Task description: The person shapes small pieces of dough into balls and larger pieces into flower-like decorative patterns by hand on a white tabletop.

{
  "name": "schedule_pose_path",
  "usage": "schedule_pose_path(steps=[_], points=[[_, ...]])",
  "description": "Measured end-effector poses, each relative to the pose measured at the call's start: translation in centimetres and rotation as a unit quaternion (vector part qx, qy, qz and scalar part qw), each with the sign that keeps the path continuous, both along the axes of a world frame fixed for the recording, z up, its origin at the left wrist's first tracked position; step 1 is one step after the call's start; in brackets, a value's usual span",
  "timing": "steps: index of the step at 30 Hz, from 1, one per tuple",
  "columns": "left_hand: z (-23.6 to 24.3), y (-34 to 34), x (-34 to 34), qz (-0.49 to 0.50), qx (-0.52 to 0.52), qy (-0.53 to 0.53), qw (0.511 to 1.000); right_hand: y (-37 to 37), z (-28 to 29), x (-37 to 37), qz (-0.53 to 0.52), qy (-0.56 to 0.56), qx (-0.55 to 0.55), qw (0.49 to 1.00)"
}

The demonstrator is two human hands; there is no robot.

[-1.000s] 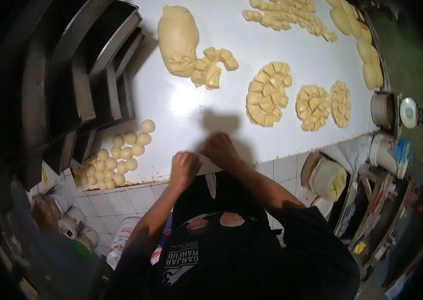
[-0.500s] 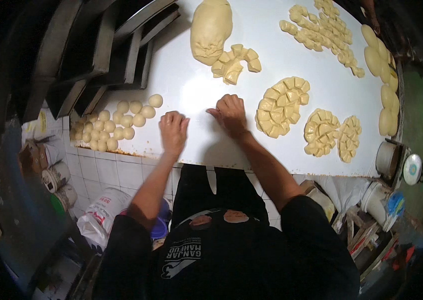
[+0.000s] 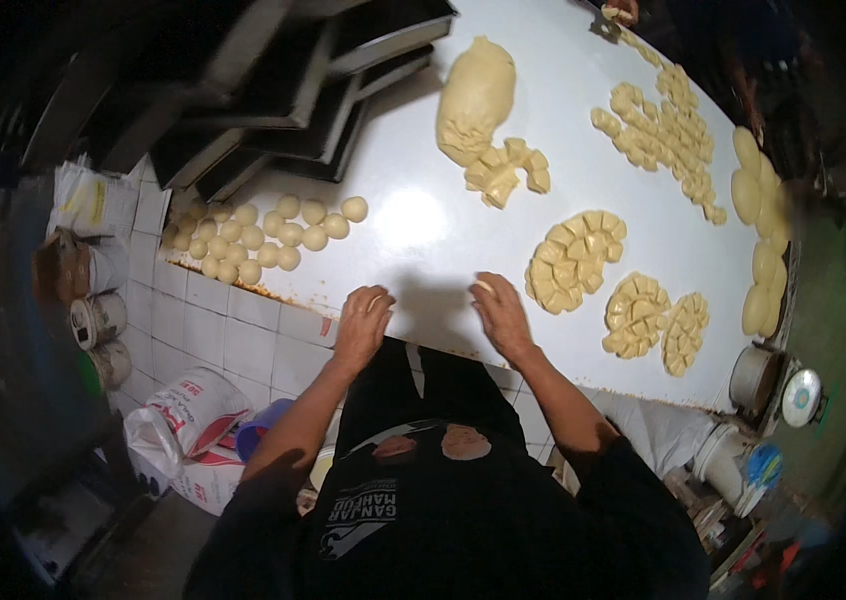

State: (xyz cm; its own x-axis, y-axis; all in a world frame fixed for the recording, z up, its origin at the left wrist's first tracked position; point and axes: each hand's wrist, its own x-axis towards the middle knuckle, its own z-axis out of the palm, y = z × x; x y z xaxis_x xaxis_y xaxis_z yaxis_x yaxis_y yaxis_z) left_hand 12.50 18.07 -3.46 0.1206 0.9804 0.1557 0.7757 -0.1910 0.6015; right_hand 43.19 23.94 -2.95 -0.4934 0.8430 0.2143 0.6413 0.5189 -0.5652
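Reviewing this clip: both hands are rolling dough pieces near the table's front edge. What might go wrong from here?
1. Both the left hand and the right hand press small dough pieces close to the white table's front edge; a piece might slip off toward the floor.
2. The rolled dough balls sit packed and touching near the left corner, so they may stick together or get nudged over the edge.
3. The cut dough rounds lie close beside the right hand and could be squashed.

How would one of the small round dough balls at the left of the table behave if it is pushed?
A dough ball would probably roll, being round and lying loose on the smooth white table. It likely dents easily, since the big dough lump looks soft. It seems light.
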Motion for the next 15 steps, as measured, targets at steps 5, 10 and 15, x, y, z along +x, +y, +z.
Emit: schedule_pose_path(steps=[5, 10, 15], points=[[-0.7, 0.3, -2.4, 0.012, 0.008, -0.063, 0.998, 10.2, 11.4, -10.9, -0.116, 0.126, -0.257, 0.951], [2.3, 1.3, 1.4, -0.104, 0.006, -0.113, 0.988, 15.6, 4.7, -19.4, -0.065, 0.115, -0.035, 0.991], [3.5, -5.8, -5.0, 0.111, 0.004, -0.061, 0.992, 2.8, 4.0, -15.8, 0.089, 0.030, -0.092, 0.991]])
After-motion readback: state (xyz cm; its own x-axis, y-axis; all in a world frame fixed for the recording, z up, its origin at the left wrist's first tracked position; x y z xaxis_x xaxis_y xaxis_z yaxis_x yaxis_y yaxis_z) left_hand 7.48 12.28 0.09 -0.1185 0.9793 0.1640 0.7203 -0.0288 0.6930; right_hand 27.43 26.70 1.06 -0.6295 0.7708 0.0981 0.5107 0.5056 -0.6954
